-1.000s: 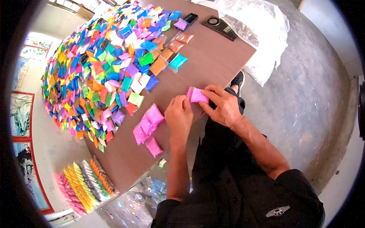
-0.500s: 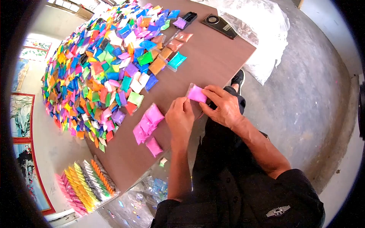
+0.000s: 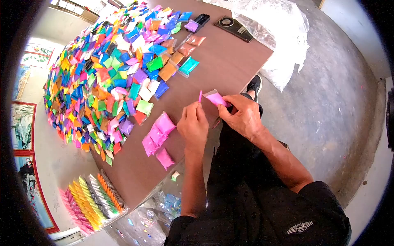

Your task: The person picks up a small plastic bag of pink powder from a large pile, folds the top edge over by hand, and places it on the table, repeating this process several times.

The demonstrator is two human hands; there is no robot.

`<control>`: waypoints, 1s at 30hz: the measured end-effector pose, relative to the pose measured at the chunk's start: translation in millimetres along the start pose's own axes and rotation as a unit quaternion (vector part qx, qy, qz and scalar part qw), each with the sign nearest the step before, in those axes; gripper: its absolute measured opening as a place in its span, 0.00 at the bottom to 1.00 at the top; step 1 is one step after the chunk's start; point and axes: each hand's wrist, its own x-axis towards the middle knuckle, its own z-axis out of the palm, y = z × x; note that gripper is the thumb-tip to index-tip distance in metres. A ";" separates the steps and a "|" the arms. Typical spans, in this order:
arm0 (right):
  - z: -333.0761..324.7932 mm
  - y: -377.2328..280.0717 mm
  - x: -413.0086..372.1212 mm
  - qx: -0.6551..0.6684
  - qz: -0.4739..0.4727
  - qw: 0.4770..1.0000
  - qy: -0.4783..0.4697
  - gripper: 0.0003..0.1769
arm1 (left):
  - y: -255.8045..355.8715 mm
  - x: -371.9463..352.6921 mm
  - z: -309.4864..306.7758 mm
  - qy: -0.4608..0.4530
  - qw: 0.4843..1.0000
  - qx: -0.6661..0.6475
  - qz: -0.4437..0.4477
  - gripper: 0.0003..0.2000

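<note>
My right hand [image 3: 245, 116] pinches a small clear packet with pink filling [image 3: 215, 98] near the table's front edge. Just left of it, my left hand [image 3: 193, 123] is closed, with a thin pink piece [image 3: 200, 96] sticking up from between its fingertips. The piece and the packet are apart. Several pink packets [image 3: 156, 135] lie together on the brown table [image 3: 135, 168] to the left of my left hand, and one more pink packet [image 3: 165, 159] lies just below them.
A large heap of colourful packets [image 3: 102, 82] covers the table's far left. Near the far edge are a phone [image 3: 234, 28] and a black tray [image 3: 202, 21]. White plastic bags [image 3: 283, 49] hang at the right corner. Rows of twisted packs [image 3: 92, 199] stand lower left.
My hands have moved slightly apart. A thin pink piece now shows upright in my left fingertips, and the packet in my right hand has tilted.
</note>
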 end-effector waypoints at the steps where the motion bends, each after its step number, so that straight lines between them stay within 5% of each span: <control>1: 1.6 2.4 -0.1 0.007 0.001 1.000 0.016 0.13 | -1.0 3.7 -1.0 0.006 1.000 0.004 0.002 0.04; 8: -5.5 7.2 3.6 0.039 0.037 0.998 0.042 0.11 | 34.4 -5.2 -5.9 -0.063 0.997 -0.022 0.031 0.04; 12: -4.8 20.5 -1.5 0.091 0.070 0.993 0.014 0.14 | 16.0 8.7 9.4 -0.019 0.998 -0.020 0.060 0.04; 14: -10.1 23.6 -0.9 0.200 0.217 0.954 -0.048 0.16 | 11.1 14.7 7.8 -0.025 0.999 -0.015 0.046 0.04; 17: -21.8 15.2 2.3 0.273 0.282 0.918 -0.064 0.18 | 24.2 16.6 2.7 -0.025 0.998 -0.028 0.045 0.03; 23: -25.7 10.6 -1.0 0.298 0.306 0.900 -0.086 0.19 | 30.2 4.6 5.7 -0.051 0.995 -0.010 0.087 0.02; 27: -24.5 1.4 -3.4 0.258 0.301 0.913 -0.097 0.18 | 11.6 14.1 -23.5 0.013 1.000 0.010 -0.004 0.02; 30: -9.9 11.9 -13.5 0.255 0.183 0.947 -0.069 0.15 | 1.6 2.6 -58.3 0.032 0.997 0.039 -0.066 0.02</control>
